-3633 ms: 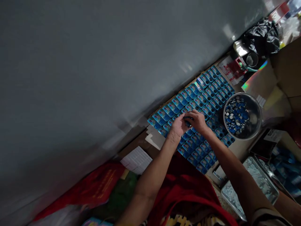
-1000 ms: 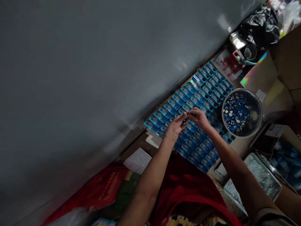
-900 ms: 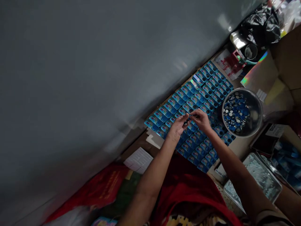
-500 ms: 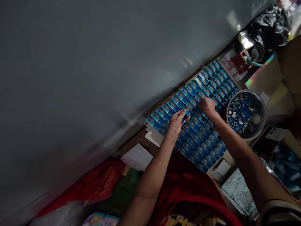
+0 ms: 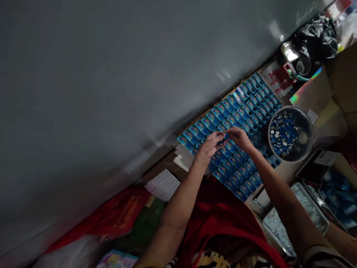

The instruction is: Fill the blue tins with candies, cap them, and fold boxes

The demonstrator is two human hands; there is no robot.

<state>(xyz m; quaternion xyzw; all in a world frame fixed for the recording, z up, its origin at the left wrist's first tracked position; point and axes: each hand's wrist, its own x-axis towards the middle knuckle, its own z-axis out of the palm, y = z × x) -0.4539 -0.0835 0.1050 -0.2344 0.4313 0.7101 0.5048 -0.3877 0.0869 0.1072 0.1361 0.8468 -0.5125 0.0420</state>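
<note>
My left hand hovers over rows of blue printed cards, its fingers curled around small blue round discs. Against its fingertips, my right hand is closed in a pinch. Whether a disc sits in that pinch is too small to make out. Each card bears a round spot; some spots look bright blue, others dark. Both hands hide part of the middle rows.
To the right stands a metal bowl of blue and white discs. Nearer me are a clear tray of small pale pieces and a box of blue packets. A grey wall rises behind. Another forearm shows at lower right.
My right hand has moved left, from over the cards to my left hand's fingertips. My left hand has stayed nearly in place with the discs. The forearm at lower right has come into view.
</note>
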